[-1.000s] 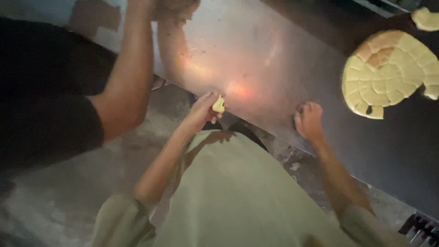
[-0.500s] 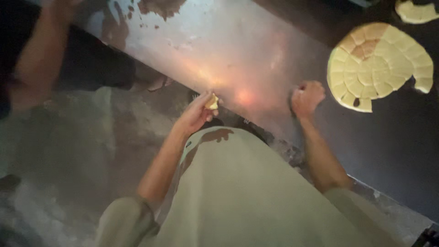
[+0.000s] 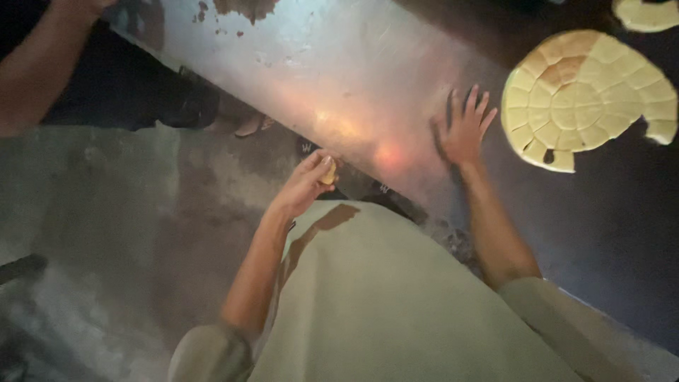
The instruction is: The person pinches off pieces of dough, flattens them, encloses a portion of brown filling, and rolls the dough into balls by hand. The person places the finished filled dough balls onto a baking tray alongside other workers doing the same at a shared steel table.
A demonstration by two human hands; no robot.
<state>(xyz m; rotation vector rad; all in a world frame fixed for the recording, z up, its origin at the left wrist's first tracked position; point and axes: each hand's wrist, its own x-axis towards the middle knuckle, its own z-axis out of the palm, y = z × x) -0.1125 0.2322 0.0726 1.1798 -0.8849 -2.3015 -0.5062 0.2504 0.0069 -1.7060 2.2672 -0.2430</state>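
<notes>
Left hand (image 3: 305,185) pinches a small pale yellow dough piece (image 3: 327,174) at the shiny metal bench's (image 3: 339,64) near edge. Right hand (image 3: 463,131) lies flat, fingers spread wide, beside the round scored yellow flat cake (image 3: 590,95).

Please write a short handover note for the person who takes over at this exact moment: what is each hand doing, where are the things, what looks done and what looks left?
Left hand: closed on a small yellow piece, held off the near edge of the metal table.
Right hand: open, fingers spread, palm flat on the table; it holds nothing.
Things: a large round yellow slab, scored into small blocks, lies on the dark surface to the right of the right hand. A few blocks are missing at its lower edges. Another pale piece sits at the top right corner.
Done: some blocks already off.
Left: most of the slab is whole.
Another person's arm is at the top left.
</notes>
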